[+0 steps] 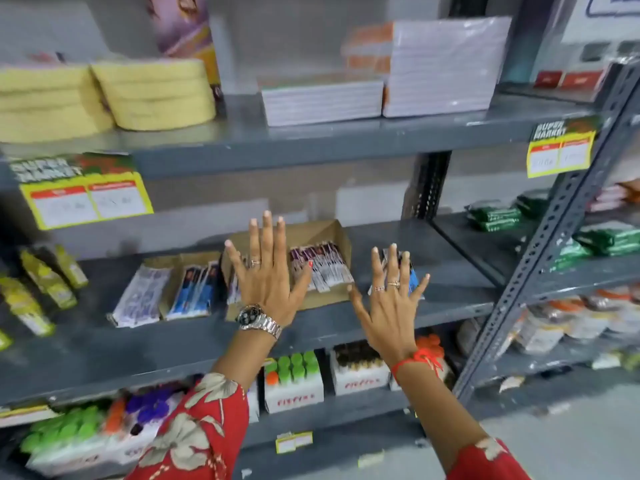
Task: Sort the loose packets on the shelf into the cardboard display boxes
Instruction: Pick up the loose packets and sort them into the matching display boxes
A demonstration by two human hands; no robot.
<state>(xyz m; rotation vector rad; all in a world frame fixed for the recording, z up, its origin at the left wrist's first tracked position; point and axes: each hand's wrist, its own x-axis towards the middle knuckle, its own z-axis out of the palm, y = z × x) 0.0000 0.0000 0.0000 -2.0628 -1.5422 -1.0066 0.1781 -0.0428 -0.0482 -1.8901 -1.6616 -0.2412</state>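
On the middle grey shelf (433,251) stands an open cardboard display box (332,233) with purple and white packets (322,268) leaning in it. My left hand (266,271), fingers spread and holding nothing, is raised in front of that box. To its left is a second cardboard box (166,263) with blue packets (195,289), and a white and purple packet (140,296) lies beside them. A small loose pile of blue packets (412,275) lies right of the first box, partly hidden behind my right hand (391,296), which is also spread wide and holds nothing.
Yellow-green packets (45,282) lie at the shelf's far left. Green packets (495,213) sit on the adjoining rack beyond a perforated upright (540,265). Yellow sponges (156,91) and stacked notebooks (440,67) fill the shelf above; boxes of capped bottles (294,379) stand below.
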